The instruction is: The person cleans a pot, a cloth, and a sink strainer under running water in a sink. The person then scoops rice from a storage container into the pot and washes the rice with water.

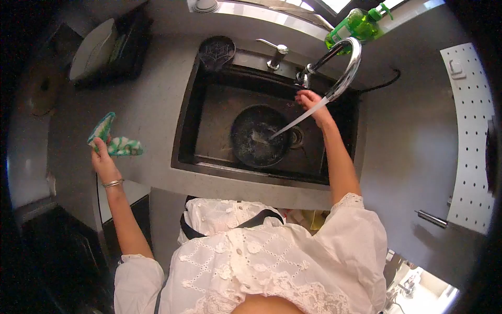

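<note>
My left hand (103, 156) is closed on a green-and-white cloth (124, 146), held over the counter left of the sink; one part sticks up and another hangs to the right. My right hand (312, 104) is at the base of the chrome faucet (351, 70), fingers curled in; whether they touch its handle I cannot tell. Water streams from the spout past my right wrist into a dark round pan (253, 149), which lies in the dark sink (214, 107) with water and some suds in it.
A drain (296, 137) shows beside the pan. Behind the sink are a soap dispenser (277, 57) and a dark round item with a web pattern (217, 51). A green pump bottle (361, 25) stands on the ledge. At far left is a dark rack (128, 55) with a pale board-like item (94, 52).
</note>
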A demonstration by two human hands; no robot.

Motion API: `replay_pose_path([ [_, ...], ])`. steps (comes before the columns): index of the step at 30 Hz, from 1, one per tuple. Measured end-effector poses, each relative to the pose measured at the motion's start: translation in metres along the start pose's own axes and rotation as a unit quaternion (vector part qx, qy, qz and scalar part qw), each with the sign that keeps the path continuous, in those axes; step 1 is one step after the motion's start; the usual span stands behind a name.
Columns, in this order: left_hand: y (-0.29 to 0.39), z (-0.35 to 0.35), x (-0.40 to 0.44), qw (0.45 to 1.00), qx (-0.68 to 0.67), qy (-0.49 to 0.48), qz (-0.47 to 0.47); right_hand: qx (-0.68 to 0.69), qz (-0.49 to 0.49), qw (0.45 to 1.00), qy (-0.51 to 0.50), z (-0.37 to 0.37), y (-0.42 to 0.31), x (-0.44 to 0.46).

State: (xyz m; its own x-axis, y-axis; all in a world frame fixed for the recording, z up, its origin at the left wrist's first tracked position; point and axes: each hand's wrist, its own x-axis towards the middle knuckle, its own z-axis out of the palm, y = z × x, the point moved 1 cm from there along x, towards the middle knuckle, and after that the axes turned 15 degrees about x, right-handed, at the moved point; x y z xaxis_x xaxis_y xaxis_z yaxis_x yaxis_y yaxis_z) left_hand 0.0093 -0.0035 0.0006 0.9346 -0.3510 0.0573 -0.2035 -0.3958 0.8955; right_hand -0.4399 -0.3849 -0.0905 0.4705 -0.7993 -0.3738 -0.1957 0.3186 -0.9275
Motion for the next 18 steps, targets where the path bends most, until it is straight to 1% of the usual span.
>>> replay_pose_path([
  [1,0.007,-0.003,-0.003,1.0,0.004,0.009,0.004,-0.01,-0.034,0.999,0.003,0.004,-0.007,0.007],
  [2,0.012,-0.005,-0.005,1.0,0.007,0.018,0.007,-0.015,-0.076,0.997,-0.018,0.001,-0.005,0.019],
  [3,0.005,0.003,-0.019,1.0,-0.007,0.012,-0.016,-0.024,-0.058,0.998,0.007,-0.014,-0.002,0.018],
  [4,0.005,0.001,-0.023,0.999,-0.015,0.012,-0.027,-0.03,-0.035,0.999,0.005,-0.019,-0.001,0.018],
  [5,0.007,-0.003,-0.022,0.999,-0.025,0.017,-0.03,-0.033,-0.018,0.999,0.001,-0.018,0.0,0.024],
  [6,0.017,-0.011,-0.019,0.999,-0.013,0.029,-0.025,-0.004,0.017,1.0,0.022,-0.003,-0.002,0.024],
  [9,0.024,-0.008,-0.024,0.998,0.009,0.053,-0.038,0.07,0.002,0.998,-0.011,-0.007,0.001,0.038],
  [11,0.023,-0.01,-0.022,0.996,0.043,0.073,-0.038,0.124,0.017,0.992,0.014,0.006,-0.011,0.036],
  [13,0.024,-0.012,-0.023,0.993,0.072,0.072,-0.063,0.125,-0.017,0.991,0.034,0.017,-0.006,0.028],
  [14,0.025,-0.011,-0.02,0.991,0.086,0.074,-0.073,0.15,-0.05,0.986,0.052,0.025,-0.005,0.022],
  [16,0.03,-0.01,-0.012,0.993,0.099,0.054,-0.023,0.124,-0.053,0.991,0.021,0.042,0.011,0.007],
  [17,0.032,-0.01,-0.009,0.993,0.107,0.047,0.001,0.085,-0.029,0.995,-0.053,0.047,0.027,0.004],
  [18,0.038,-0.007,-0.007,0.992,0.115,0.056,0.023,0.061,0.004,0.994,-0.094,0.057,0.04,-0.001],
])
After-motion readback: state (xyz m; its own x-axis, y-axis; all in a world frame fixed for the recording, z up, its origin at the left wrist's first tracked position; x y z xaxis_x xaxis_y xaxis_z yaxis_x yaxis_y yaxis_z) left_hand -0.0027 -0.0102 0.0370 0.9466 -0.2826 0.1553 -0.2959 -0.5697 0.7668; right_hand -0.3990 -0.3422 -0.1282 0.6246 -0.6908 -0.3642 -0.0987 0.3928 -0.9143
